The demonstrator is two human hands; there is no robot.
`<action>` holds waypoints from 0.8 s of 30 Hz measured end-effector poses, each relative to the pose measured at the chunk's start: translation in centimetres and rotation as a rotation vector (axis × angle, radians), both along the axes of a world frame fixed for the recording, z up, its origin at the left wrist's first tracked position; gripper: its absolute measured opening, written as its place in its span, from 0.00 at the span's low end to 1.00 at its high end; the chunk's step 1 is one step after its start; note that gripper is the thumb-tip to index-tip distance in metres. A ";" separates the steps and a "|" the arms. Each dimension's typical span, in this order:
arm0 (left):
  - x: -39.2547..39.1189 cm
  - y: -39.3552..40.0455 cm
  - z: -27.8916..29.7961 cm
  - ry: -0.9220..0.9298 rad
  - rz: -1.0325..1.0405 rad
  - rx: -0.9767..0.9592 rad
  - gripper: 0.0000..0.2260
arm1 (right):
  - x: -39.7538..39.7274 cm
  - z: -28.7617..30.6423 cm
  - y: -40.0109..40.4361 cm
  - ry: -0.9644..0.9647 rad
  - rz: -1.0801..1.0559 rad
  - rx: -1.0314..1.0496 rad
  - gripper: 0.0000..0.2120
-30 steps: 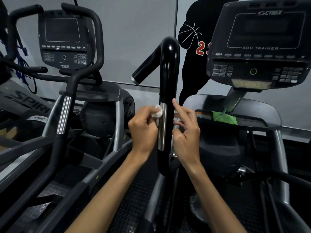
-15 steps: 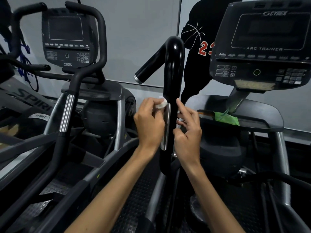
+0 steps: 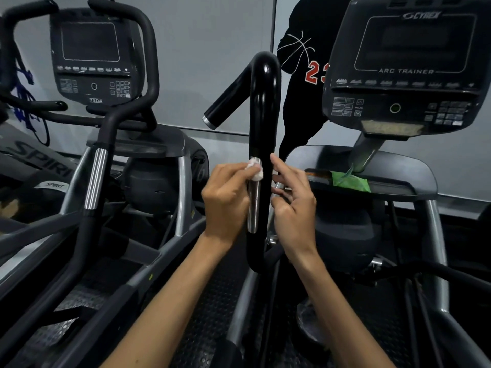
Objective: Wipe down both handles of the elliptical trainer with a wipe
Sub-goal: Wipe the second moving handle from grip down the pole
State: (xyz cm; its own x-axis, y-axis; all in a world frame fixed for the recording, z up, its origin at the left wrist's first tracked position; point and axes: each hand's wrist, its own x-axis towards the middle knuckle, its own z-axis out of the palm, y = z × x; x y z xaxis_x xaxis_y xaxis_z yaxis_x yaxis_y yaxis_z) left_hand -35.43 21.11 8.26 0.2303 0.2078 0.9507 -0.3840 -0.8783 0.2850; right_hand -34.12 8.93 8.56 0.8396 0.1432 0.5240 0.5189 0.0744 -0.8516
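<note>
A glossy black handle (image 3: 263, 107) of the elliptical trainer rises in the middle of the view and hooks over to the left at its top. A silver sensor strip (image 3: 253, 205) runs down its front. My left hand (image 3: 225, 200) pinches a crumpled white wipe (image 3: 255, 170) and presses it against the top of that strip. My right hand (image 3: 293, 205) is on the handle's right side, its fingers loosely spread with the fingertips at the black tube. The trainer's other handle is out of view.
The trainer's console (image 3: 406, 73) stands at the upper right, with a green packet (image 3: 350, 181) on the tray below it. A second machine (image 3: 93, 57) with black handlebars stands to the left. A person in a black hoodie (image 3: 300, 75) stands behind the handle.
My left hand with the wipe has slid a little up the silver strip toward its top end. My right hand has stayed beside the handle.
</note>
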 end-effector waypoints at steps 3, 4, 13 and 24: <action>0.1 -0.6 1.0 0.029 -0.016 -0.023 0.07 | -0.2 0.0 0.2 0.000 -0.003 0.002 0.37; 0.0 -0.9 0.7 0.035 -0.001 0.029 0.07 | -0.3 0.0 0.2 -0.002 -0.007 0.000 0.37; 0.0 -0.4 1.0 0.026 -0.032 -0.118 0.08 | -0.2 -0.1 0.3 -0.001 -0.013 0.008 0.38; -0.1 -0.7 -0.1 0.037 -0.019 -0.124 0.10 | 0.1 -0.1 -0.1 0.001 0.021 0.028 0.36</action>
